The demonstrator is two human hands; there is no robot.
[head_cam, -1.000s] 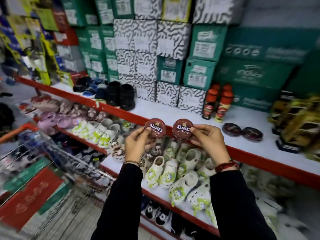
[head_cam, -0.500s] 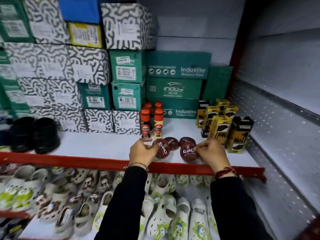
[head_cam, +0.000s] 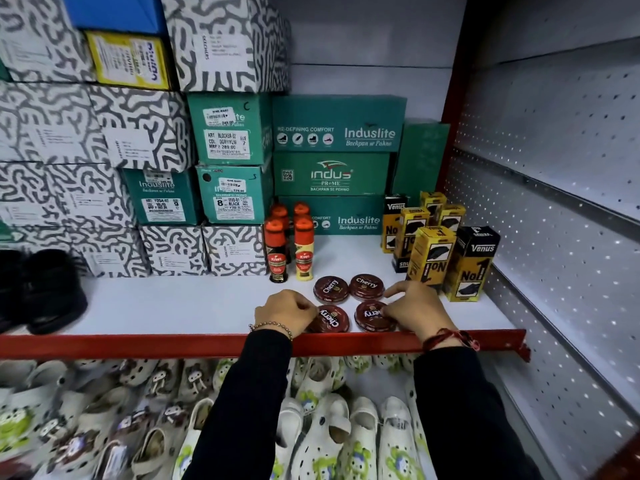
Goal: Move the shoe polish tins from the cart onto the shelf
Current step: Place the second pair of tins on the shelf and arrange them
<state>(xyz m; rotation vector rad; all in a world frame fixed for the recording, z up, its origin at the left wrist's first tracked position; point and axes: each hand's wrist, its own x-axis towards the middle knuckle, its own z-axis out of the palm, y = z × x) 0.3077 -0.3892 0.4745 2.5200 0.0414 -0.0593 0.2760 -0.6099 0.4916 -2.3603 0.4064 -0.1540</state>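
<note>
On the white shelf [head_cam: 173, 303], four Cherry polish tins [head_cam: 330, 289] lie flat. Left hand [head_cam: 282, 311] and right hand [head_cam: 417, 311] pinch the 6 o'clock pair; release pending; cart unseen.

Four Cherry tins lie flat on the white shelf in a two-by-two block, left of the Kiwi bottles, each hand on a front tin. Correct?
Not quite: the head view shows the Cherry tins in front of and right of the Kiwi bottles, not left. The rest holds.

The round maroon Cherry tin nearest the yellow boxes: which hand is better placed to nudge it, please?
Probably the right hand: its fingers lie beside that back-right maroon Cherry tin, while the left hand sits across the group.
</note>
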